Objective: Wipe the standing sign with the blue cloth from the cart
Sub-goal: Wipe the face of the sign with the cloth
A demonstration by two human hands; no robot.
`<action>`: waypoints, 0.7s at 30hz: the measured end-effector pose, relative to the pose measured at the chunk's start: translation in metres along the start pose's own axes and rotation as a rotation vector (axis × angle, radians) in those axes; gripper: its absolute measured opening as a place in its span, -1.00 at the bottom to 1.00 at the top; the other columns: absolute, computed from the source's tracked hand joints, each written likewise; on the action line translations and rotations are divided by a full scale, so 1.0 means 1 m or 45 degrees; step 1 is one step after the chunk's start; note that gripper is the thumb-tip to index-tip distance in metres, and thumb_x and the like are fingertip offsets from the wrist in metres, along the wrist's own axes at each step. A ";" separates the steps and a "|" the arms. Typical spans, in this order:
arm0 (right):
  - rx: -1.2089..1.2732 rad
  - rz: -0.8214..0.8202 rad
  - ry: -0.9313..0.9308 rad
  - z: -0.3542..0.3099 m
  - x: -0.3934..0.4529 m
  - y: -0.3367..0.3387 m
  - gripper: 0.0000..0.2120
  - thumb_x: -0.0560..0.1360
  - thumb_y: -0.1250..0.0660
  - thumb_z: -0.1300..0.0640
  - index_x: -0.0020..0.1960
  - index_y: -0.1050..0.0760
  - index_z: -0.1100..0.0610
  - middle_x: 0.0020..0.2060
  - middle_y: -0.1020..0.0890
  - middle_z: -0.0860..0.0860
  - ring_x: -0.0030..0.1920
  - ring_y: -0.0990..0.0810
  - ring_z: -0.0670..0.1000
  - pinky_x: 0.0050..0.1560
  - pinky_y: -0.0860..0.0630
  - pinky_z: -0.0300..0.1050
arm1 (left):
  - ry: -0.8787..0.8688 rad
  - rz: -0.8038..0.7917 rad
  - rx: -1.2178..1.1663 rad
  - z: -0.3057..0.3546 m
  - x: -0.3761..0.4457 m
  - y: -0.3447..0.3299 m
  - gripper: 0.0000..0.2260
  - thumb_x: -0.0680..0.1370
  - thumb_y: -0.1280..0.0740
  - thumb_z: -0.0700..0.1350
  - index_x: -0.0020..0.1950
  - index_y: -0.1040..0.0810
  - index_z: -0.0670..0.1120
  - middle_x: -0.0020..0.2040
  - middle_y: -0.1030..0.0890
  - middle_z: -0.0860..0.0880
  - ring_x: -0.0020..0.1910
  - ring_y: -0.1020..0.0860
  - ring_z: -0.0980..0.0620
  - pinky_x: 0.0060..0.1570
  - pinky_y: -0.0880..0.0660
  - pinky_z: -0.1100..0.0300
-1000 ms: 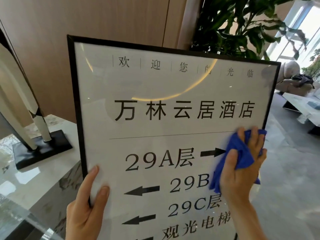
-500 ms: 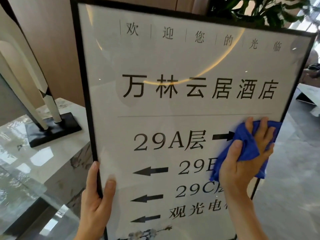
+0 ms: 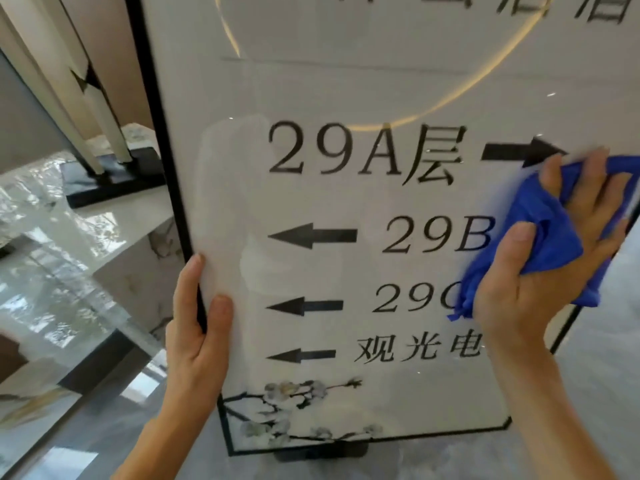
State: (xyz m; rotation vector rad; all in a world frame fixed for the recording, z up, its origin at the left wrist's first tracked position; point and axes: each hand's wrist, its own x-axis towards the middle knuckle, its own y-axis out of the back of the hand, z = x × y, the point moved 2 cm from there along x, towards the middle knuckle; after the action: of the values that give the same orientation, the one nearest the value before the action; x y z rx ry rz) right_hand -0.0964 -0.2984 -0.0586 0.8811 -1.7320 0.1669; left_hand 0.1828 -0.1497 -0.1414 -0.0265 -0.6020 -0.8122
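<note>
The standing sign (image 3: pixel 346 91) fills most of the view: a glossy white panel in a thin black frame, printed with black characters and arrows, with a flower sketch at the bottom. My left hand (image 3: pixel 199 336) grips its left frame edge, thumb on the glass. My right hand (image 3: pixel 550 258) presses the bunched blue cloth (image 3: pixel 530 233) flat against the right side of the panel, below the right-pointing arrow. The cloth hides the ends of two text lines. The sign's top is out of frame.
A white marble counter (image 3: pixel 114 216) stands left of the sign, carrying a cream sculpture (image 3: pixel 72 81) on a black base (image 3: pixel 110 181). Grey polished floor (image 3: pixel 599 393) lies to the right and below. The sign's dark foot (image 3: pixel 322 452) shows under its bottom edge.
The view has dropped and closed in on the sign, so its lower half and bottom edge now show. My right hand with the cloth has slid slightly down the right side. My left hand keeps its grip.
</note>
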 end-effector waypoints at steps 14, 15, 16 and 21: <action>-0.120 -0.241 0.263 -0.163 -0.075 -0.048 -0.46 0.66 0.04 -0.25 0.56 -0.24 -0.08 0.57 -0.30 0.04 0.60 -0.11 0.23 0.53 0.07 0.43 | -0.100 -0.151 -0.092 0.000 0.000 0.004 -0.54 0.69 -0.11 0.05 0.44 -0.07 0.54 0.00 -0.53 0.59 -0.20 -0.55 0.48 -0.26 -0.47 0.57; -0.117 -0.263 0.308 -0.168 -0.081 -0.051 -0.46 0.65 0.02 -0.26 0.56 -0.24 -0.10 0.57 -0.29 0.02 0.61 -0.09 0.21 0.53 0.07 0.42 | -0.094 -0.149 -0.093 -0.002 0.001 0.005 -0.54 0.69 -0.12 0.07 0.43 -0.07 0.55 -0.05 -0.55 0.57 -0.24 -0.55 0.45 -0.29 -0.47 0.55; -0.113 -0.276 0.340 -0.171 -0.087 -0.052 -0.46 0.64 -0.01 -0.27 0.56 -0.24 -0.11 0.57 -0.28 0.01 0.62 -0.06 0.18 0.53 0.07 0.41 | -0.094 -0.143 -0.087 -0.004 0.000 0.005 -0.56 0.68 -0.12 0.10 0.44 -0.07 0.55 -0.13 -0.56 0.53 -0.30 -0.53 0.40 -0.33 -0.46 0.49; -0.159 -0.330 0.493 -0.141 -0.113 -0.048 -0.44 0.64 0.00 -0.28 0.58 -0.11 -0.14 0.57 -0.22 -0.04 0.63 0.07 0.06 0.55 0.11 0.34 | -0.180 -0.123 -0.061 -0.010 0.003 0.005 -0.58 0.67 -0.10 0.20 0.47 -0.06 0.51 -0.09 -0.58 0.49 -0.32 -0.55 0.35 -0.40 -0.48 0.42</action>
State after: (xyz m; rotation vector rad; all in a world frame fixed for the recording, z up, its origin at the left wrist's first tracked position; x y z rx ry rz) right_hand 0.0525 -0.2056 -0.1220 0.9055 -1.2451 0.0510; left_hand 0.1923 -0.1506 -0.1469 -0.1002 -0.7208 -0.9235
